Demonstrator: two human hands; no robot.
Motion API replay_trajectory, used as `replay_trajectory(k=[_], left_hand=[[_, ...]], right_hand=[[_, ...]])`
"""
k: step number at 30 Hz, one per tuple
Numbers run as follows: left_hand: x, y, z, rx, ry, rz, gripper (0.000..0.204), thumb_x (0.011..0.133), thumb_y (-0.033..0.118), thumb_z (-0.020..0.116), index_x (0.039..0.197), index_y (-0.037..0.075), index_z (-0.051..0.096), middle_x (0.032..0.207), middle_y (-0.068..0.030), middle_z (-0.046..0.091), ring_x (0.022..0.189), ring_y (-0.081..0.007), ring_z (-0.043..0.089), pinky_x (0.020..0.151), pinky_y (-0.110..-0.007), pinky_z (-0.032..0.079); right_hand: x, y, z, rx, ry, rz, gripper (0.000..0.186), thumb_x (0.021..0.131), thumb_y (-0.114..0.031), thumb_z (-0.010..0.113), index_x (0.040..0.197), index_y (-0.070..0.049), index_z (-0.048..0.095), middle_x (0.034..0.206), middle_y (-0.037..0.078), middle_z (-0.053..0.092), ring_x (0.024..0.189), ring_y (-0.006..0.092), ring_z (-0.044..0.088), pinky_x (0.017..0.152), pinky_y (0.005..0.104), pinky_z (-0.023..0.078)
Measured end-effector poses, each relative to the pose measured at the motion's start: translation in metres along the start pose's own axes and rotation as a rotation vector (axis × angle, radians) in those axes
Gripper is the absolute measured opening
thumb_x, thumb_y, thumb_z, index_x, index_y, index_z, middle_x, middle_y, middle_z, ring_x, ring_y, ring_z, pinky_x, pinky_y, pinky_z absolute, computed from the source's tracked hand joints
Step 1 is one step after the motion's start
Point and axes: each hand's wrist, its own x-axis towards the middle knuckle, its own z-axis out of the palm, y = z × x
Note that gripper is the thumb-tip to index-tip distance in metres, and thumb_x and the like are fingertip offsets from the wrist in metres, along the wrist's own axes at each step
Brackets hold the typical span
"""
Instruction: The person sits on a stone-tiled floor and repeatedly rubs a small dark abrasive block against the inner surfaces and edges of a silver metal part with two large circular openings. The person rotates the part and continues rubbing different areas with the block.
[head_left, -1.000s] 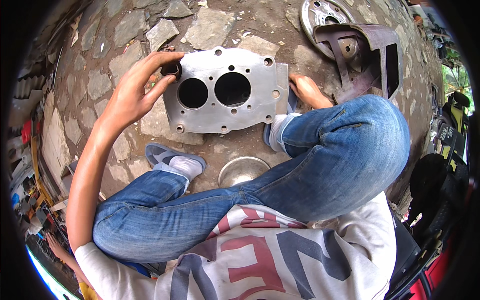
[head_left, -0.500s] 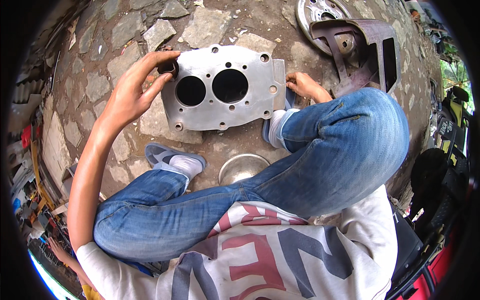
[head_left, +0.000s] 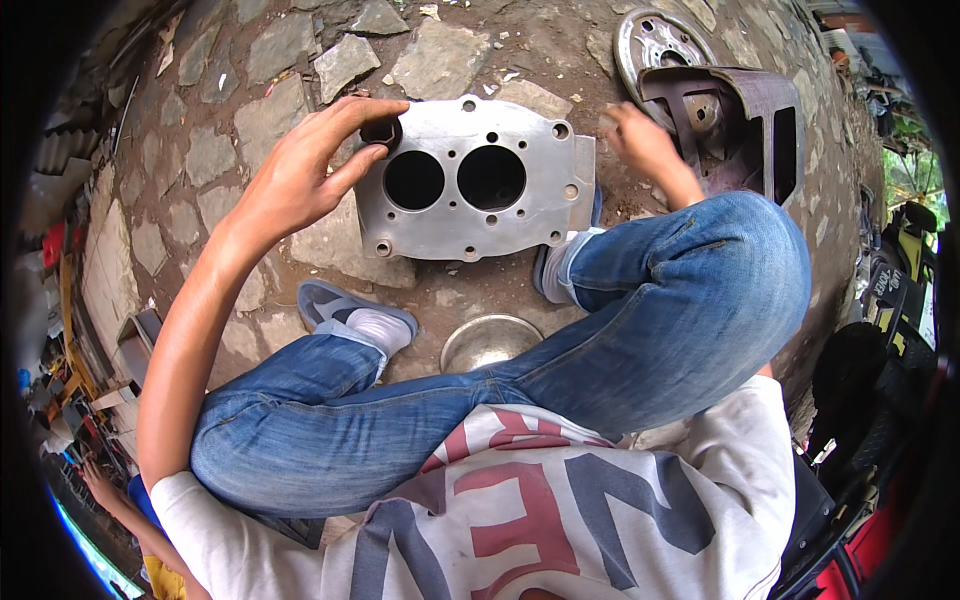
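Observation:
A grey metal casing, with two large round bores and several bolt holes in its flat face, sits in front of my feet on the stony ground. My left hand grips its upper left corner, thumb and fingers around a dark round hollow part there. To the right of the casing, apart from it, my right hand is in the air beyond my bent knee. Motion smears its fingertips, and I cannot make out anything in them.
A rusty purplish metal housing lies at the far right, against a round metal wheel-like plate. A shiny metal bowl rests between my legs. Flat stones pave the dirt. Another person's arm shows at the lower left.
My right hand has left the casing's right edge and moved up and to the right. My left hand keeps its grip on the corner. The whole view has shifted slightly.

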Motion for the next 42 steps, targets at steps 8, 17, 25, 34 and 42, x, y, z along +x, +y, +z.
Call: replay_trajectory(k=[8,17,25,34,42], left_hand=[[0.002,-0.003,0.000,-0.084,0.053,0.045,0.039,0.091,0.013,0.065,0.129,0.011,0.058,0.118,-0.0121,0.066,0.112,-0.0306,0.062,0.098,-0.042,0.048],[-0.005,-0.035,0.026,-0.212,0.117,0.011,0.031,0.084,0.020,0.074,0.110,0.005,0.068,0.103,-0.0145,0.066,0.100,-0.0300,0.065,0.090,-0.040,0.051],[-0.011,-0.052,0.031,-0.178,0.040,-0.007,0.042,0.082,0.022,0.075,0.119,0.004,0.064,0.111,-0.0137,0.059,0.105,-0.0278,0.060,0.094,-0.039,0.048],[-0.009,-0.051,0.036,-0.005,0.113,-0.001,0.023,0.085,0.023,0.071,0.102,0.008,0.072,0.101,-0.0109,0.061,0.101,-0.0296,0.059,0.087,-0.042,0.048],[-0.012,-0.050,0.049,0.071,0.255,-0.007,0.032,0.082,0.026,0.072,0.110,0.012,0.069,0.101,-0.0089,0.064,0.100,-0.0284,0.060,0.090,-0.043,0.046]], right_hand=[[0.018,-0.112,-0.277,0.335,-0.155,-0.250,0.052,0.100,-0.033,0.056,0.143,-0.004,0.047,0.124,0.017,0.064,0.106,0.0230,0.065,0.097,0.0374,0.051],[0.032,-0.241,-0.165,-0.080,0.019,-0.902,0.063,0.082,-0.026,0.076,0.137,-0.011,0.048,0.109,0.014,0.065,0.102,0.0343,0.066,0.082,0.0435,0.056],[0.054,-0.251,-0.145,-0.014,-0.053,-0.859,0.032,0.086,-0.016,0.066,0.117,-0.013,0.059,0.102,0.011,0.065,0.093,0.0342,0.067,0.076,0.0450,0.056],[0.054,-0.262,-0.156,0.023,-0.242,-0.801,0.031,0.087,-0.027,0.068,0.111,-0.008,0.061,0.098,0.011,0.067,0.092,0.0345,0.067,0.078,0.0460,0.053],[0.050,-0.277,-0.142,-0.214,-0.221,-0.733,0.034,0.088,-0.027,0.066,0.117,-0.008,0.063,0.088,0.014,0.069,0.079,0.0363,0.068,0.071,0.0456,0.055]])
